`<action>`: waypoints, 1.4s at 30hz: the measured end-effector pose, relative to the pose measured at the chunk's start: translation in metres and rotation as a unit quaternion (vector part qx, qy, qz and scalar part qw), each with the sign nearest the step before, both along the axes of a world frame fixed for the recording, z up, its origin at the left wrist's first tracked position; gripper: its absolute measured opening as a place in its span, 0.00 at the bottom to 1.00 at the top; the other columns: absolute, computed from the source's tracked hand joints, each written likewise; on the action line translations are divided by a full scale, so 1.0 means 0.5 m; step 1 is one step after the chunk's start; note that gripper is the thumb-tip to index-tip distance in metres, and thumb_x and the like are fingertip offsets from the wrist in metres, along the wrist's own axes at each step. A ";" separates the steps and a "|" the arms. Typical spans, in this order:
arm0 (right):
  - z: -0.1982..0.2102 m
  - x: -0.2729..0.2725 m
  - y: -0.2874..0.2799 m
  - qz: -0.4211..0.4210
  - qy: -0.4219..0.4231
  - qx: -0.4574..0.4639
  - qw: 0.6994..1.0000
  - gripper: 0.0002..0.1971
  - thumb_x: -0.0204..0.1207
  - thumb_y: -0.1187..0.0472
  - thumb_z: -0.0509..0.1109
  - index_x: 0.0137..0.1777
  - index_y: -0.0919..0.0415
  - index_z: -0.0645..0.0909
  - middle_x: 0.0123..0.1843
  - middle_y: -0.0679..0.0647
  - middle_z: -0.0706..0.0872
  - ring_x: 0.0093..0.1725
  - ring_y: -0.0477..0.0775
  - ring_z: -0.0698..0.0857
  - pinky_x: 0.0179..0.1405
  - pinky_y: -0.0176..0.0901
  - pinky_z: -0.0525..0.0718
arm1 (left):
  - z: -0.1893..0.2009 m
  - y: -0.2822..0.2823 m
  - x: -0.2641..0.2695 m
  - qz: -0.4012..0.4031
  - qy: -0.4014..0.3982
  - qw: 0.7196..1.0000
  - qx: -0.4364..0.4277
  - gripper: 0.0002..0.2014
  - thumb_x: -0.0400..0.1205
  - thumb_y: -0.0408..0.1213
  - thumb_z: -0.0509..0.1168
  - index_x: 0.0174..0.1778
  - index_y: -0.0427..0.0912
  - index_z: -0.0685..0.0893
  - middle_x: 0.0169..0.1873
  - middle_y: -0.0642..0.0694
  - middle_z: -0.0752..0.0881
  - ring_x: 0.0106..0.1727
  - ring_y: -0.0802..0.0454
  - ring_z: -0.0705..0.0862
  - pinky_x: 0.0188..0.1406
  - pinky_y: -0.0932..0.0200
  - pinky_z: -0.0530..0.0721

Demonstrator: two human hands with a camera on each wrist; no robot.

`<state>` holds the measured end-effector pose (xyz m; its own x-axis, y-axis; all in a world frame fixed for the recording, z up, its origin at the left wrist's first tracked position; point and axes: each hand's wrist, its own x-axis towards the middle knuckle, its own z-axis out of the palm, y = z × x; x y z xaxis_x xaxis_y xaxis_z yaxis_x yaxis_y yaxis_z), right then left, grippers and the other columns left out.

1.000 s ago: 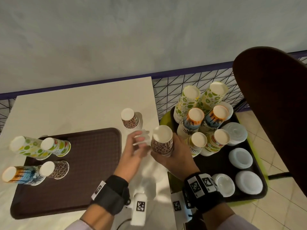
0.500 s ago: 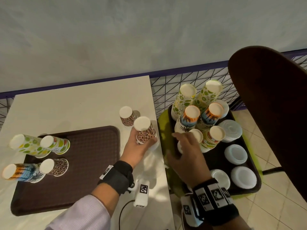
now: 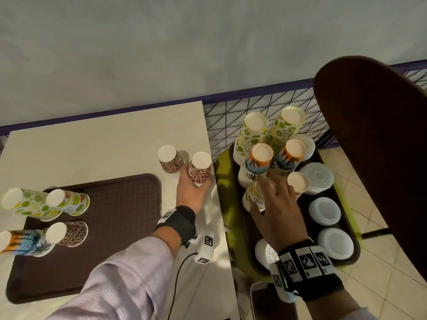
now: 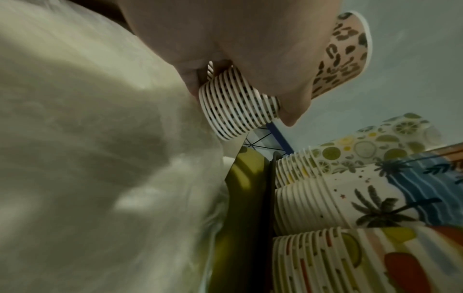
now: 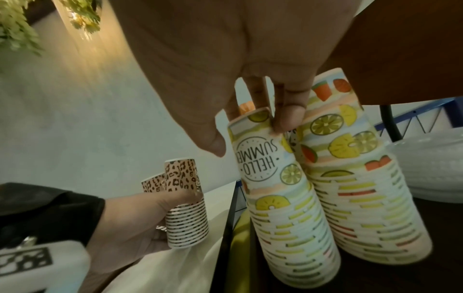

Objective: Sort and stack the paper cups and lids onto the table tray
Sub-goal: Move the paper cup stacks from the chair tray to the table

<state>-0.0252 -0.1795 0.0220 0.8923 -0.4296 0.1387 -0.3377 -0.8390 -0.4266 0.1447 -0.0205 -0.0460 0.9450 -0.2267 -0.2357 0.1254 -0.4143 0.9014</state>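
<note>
The pale table (image 3: 92,146) stands against a grey wall, its brown tray (image 3: 120,215) holding four cup stacks at its left edge. My left hand (image 3: 191,192) grips a leopard stack (image 3: 199,168) beside another. My right hand (image 3: 275,204) pinches the top of a "Hello Summer" stack (image 5: 273,188) on the side tray (image 3: 346,257); lifting by that narrow end could separate cups or topple neighbours.

**Pale Wall, Cream Table, Tiled Floor**

A plain grey-white wall (image 3: 208,42) fills the upper view. A purple rail (image 3: 254,94) runs along its base above a black wire grid (image 3: 231,121). A cream table (image 3: 92,148) stands left; beige floor tiles (image 3: 381,285) lie right, beneath a dark brown chair back (image 3: 381,135). The right wrist view shows lit greenery (image 5: 82,15).
</note>
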 end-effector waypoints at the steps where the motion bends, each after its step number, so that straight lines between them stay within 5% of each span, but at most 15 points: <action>1: -0.003 0.000 -0.002 0.002 -0.005 0.005 1.000 0.28 0.74 0.59 0.76 0.74 0.62 0.77 0.72 0.64 0.77 0.69 0.70 0.77 0.63 0.60 0.82 | -0.008 -0.001 -0.002 0.003 -0.004 1.000 0.005 0.40 0.80 0.44 0.79 0.84 0.51 0.64 0.68 0.54 0.80 0.70 0.51 0.80 0.70 0.57 0.75; 14: -0.015 -0.010 -0.012 0.023 -0.014 0.026 0.999 0.27 0.75 0.63 0.77 0.74 0.59 0.76 0.68 0.59 0.78 0.66 0.67 0.79 0.57 0.57 0.86 | -0.015 -0.010 -0.012 0.060 -0.021 0.997 0.049 0.38 0.77 0.48 0.81 0.80 0.43 0.74 0.74 0.46 0.84 0.75 0.46 0.81 0.71 0.60 0.74; 18: -0.013 -0.019 -0.010 0.035 -0.012 0.040 0.999 0.27 0.76 0.63 0.78 0.73 0.58 0.76 0.66 0.60 0.78 0.65 0.66 0.80 0.50 0.55 0.88 | -0.006 0.011 -0.037 0.084 0.029 0.995 0.045 0.43 0.72 0.48 0.85 0.79 0.43 0.71 0.74 0.41 0.81 0.73 0.43 0.82 0.75 0.49 0.80; 21: -0.016 -0.031 -0.013 0.029 -0.002 0.054 0.998 0.26 0.78 0.62 0.75 0.75 0.58 0.74 0.69 0.61 0.77 0.67 0.66 0.79 0.52 0.54 0.87 | 0.017 0.029 -0.099 0.091 0.053 0.993 0.051 0.34 0.75 0.41 0.83 0.70 0.50 0.69 0.70 0.40 0.73 0.62 0.44 0.83 0.62 0.52 0.84; 25: -0.022 -0.052 -0.013 0.022 0.010 0.069 0.997 0.25 0.79 0.61 0.72 0.75 0.57 0.72 0.73 0.62 0.74 0.68 0.68 0.79 0.59 0.59 0.87 | 0.046 0.005 -0.174 -0.074 0.084 0.993 0.034 0.34 0.77 0.35 0.81 0.73 0.55 0.70 0.66 0.47 0.74 0.61 0.53 0.79 0.44 0.70 0.83; 26: -0.023 -0.058 -0.011 0.020 0.006 0.073 0.997 0.24 0.79 0.62 0.72 0.74 0.57 0.73 0.73 0.63 0.73 0.68 0.70 0.79 0.60 0.60 0.86 | 0.049 -0.011 -0.182 -0.133 0.074 0.987 0.050 0.39 0.76 0.38 0.82 0.78 0.54 0.68 0.70 0.48 0.74 0.66 0.52 0.78 0.51 0.71 0.83; 28: -0.025 -0.070 -0.008 0.011 0.004 0.085 0.996 0.24 0.77 0.65 0.72 0.72 0.57 0.73 0.74 0.62 0.71 0.66 0.72 0.79 0.59 0.63 0.86 | 0.046 -0.048 -0.186 -0.234 0.015 0.966 0.111 0.52 0.70 0.50 0.85 0.86 0.56 0.60 0.77 0.49 0.72 0.75 0.49 0.73 0.71 0.56 0.80; 31: -0.030 -0.083 -0.007 -0.005 0.006 0.090 0.996 0.24 0.75 0.67 0.72 0.71 0.57 0.74 0.74 0.61 0.70 0.62 0.70 0.79 0.55 0.63 0.86 | 0.042 -0.099 -0.184 -0.319 -0.021 0.933 0.163 0.61 0.64 0.62 0.84 0.87 0.59 0.53 0.80 0.47 0.72 0.81 0.43 0.68 0.82 0.39 0.71; 38: -0.035 -0.092 -0.012 -0.012 -0.018 0.084 0.996 0.17 0.72 0.68 0.70 0.60 0.59 0.75 0.64 0.60 0.74 0.50 0.63 0.76 0.45 0.59 0.82 | 0.033 -0.140 -0.180 -0.346 -0.003 0.922 0.176 0.56 0.66 0.58 0.83 0.85 0.54 0.57 0.76 0.45 0.74 0.78 0.41 0.71 0.82 0.40 0.71; 42: -0.024 -0.094 -0.004 -0.010 -0.031 0.099 0.995 0.18 0.70 0.69 0.73 0.60 0.59 0.76 0.65 0.60 0.74 0.53 0.62 0.77 0.48 0.52 0.81 | 0.028 -0.125 -0.194 -0.321 -0.007 0.935 0.152 0.53 0.61 0.67 0.76 0.81 0.64 0.58 0.70 0.44 0.73 0.74 0.41 0.72 0.74 0.37 0.80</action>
